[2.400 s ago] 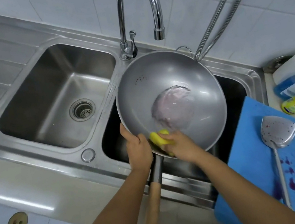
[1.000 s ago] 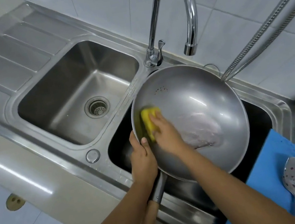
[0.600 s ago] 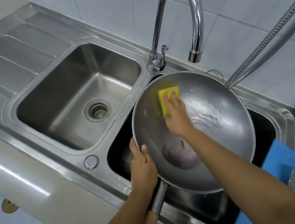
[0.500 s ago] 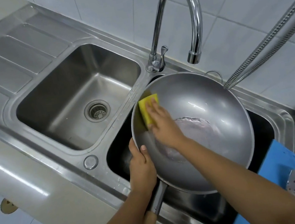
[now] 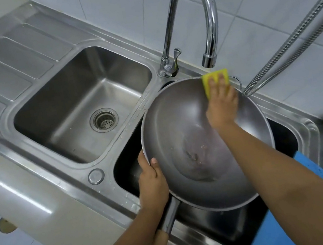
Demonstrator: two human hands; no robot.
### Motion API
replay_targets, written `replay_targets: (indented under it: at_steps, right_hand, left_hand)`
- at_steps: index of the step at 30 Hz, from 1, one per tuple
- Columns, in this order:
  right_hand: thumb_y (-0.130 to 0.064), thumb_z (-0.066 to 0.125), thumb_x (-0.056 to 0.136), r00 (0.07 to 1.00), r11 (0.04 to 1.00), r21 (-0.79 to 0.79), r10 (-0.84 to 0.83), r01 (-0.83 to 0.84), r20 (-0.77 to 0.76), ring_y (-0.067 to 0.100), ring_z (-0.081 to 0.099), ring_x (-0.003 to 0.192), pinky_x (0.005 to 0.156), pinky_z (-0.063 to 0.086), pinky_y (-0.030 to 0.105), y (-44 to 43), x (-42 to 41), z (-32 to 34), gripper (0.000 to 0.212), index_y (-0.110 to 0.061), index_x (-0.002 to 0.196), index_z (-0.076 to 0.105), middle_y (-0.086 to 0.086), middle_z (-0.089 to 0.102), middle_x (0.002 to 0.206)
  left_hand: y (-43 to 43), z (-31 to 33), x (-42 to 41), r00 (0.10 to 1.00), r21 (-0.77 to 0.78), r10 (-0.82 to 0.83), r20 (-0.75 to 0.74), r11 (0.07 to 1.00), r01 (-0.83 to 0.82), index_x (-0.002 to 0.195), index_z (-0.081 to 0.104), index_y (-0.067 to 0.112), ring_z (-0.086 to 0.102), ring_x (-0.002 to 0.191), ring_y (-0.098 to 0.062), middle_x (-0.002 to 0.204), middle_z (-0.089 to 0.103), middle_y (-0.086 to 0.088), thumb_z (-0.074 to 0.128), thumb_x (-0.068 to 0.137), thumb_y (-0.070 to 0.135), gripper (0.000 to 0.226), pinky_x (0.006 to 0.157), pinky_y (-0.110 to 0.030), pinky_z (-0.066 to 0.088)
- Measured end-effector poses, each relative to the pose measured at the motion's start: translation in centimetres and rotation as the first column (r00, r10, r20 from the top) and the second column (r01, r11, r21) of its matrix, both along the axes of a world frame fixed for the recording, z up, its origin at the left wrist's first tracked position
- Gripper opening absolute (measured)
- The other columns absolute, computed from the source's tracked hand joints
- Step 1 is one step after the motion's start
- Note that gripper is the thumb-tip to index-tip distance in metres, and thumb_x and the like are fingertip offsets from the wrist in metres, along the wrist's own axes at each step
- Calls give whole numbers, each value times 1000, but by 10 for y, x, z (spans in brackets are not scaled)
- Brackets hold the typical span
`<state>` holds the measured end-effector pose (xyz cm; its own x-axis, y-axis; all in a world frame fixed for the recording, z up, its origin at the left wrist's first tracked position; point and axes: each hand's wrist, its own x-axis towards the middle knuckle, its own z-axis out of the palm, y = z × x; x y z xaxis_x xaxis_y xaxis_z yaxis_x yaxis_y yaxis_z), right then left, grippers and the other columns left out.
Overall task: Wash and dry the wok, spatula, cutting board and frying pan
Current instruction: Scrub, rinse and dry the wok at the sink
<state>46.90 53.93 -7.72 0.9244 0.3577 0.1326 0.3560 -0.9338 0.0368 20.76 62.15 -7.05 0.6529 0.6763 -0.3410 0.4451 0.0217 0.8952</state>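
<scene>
1. The wok (image 5: pixel 178 123) is over the right-hand basin of the sink (image 5: pixel 312 128), tipped with its far edge raised, so the bowl faces the person.
2. The left hand (image 5: pixel 152 184) grips the rim at about 8 o'clock, just above where the handle (image 5: pixel 170 215) joins. The thumb is hooked inside the bowl and the other fingers are curled behind it, out of sight.
3. The right hand (image 5: pixel 221 105) presses a yellow sponge (image 5: pixel 206 81) flat against the inner wall at about 1 o'clock, right at the rim and just below the faucet (image 5: pixel 200 7) spout. Its fingers (image 5: pixel 213 83) lie straight across the sponge, pushing rather than clutching.
4. To scrub well, I would say, the sponge should travel all round the wall in overlapping arcs and then work down to the centre.
5. A cloudy patch of residue (image 5: pixel 196 153) sits near the bottom, around 6 o'clock from the sponge, and looks most in need of firm strokes.
6. The left grip needs to hold steady against that pressure. A one-sided hold on a wet rim could let the wok swing or slip into the basin.
7. No water appears to run from the spout, so a rinse looks due afterwards.
8. The blue cutting board (image 5: pixel 306 163) waits at about 4 o'clock from the wok, on the table.
</scene>
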Motion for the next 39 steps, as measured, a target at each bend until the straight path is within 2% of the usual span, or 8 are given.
replay_targets:
  at_steps: [10, 14, 17, 20, 23, 30, 34, 39]
  right_hand:
    - [-22, 47, 91, 916, 925, -323, -294, 200, -274, 39, 14, 142, 117, 10, 50, -121, -116, 5, 67, -24, 152, 21, 3, 2, 163]
    - [-30, 37, 91, 768, 966, -237, -231, 107, -597, 35, 30, 133, 111, 24, 44, -100, -180, 12, 51, -37, 142, 37, -6, 16, 160]
    - [-31, 28, 91, 678, 1000, -9, 14, -29, -735, 30, 32, 136, 111, 27, 43, -58, -201, 1, 53, -38, 142, 37, -5, 26, 158]
    - [-18, 35, 99, 636, 982, 179, 179, -65, -750, 23, 14, 148, 119, 9, 40, -8, -188, -2, 54, -22, 152, 27, 4, 17, 161]
    - [-19, 45, 95, 701, 968, 246, 213, -56, -680, 27, 6, 150, 117, 8, 41, 16, -150, -15, 67, -25, 155, 15, 5, 2, 163]
    - [-24, 48, 90, 879, 997, -37, -73, 63, -472, 36, 16, 144, 116, 15, 49, -35, -93, -28, 74, -35, 153, 10, -3, -5, 163]
    - [-18, 47, 88, 842, 976, -86, -215, 199, -495, 40, 21, 140, 116, 16, 53, -76, -125, -21, 71, -35, 150, 17, -3, -5, 163]
    - [-29, 40, 92, 715, 980, -46, -175, 196, -677, 34, 18, 143, 116, 17, 50, -60, -192, -8, 59, -40, 149, 24, -6, 2, 163]
  left_hand:
    - [-1, 4, 1, 1000, 2, -2, 3, 1000, 2, 149, 21, 28, 61, 83, -12, 95, 60, 3, 28, 106, 32, 44, 76, -32, 49]
    - [-1, 4, 0, 999, 3, -21, -44, 1000, 22, 150, 17, 27, 63, 89, -23, 102, 63, -7, 27, 106, 34, 46, 82, -44, 55]
    - [-2, 6, 1, 997, 36, -13, -73, 999, 15, 150, 18, 24, 62, 92, -30, 110, 63, -15, 27, 106, 31, 46, 84, -45, 53]
    - [-1, 4, 2, 997, 61, -2, -81, 998, 7, 149, 20, 22, 62, 94, -35, 110, 63, -21, 28, 106, 29, 45, 86, -48, 52]
    - [-1, 2, 2, 997, 73, -7, -74, 997, 12, 149, 21, 20, 63, 92, -34, 107, 64, -20, 28, 106, 27, 45, 84, -46, 52]
    - [-2, 3, 0, 999, 56, -20, -34, 998, 22, 150, 18, 21, 62, 82, -18, 100, 63, -6, 26, 106, 29, 45, 73, -33, 48]
    - [-5, 5, 0, 1000, 53, -20, -4, 998, 20, 150, 19, 21, 59, 79, -13, 97, 60, -3, 26, 106, 29, 45, 74, -32, 48]
    - [-4, 3, 0, 1000, 91, -4, -24, 996, 6, 150, 21, 20, 61, 87, -28, 104, 63, -13, 28, 106, 28, 45, 80, -39, 51]
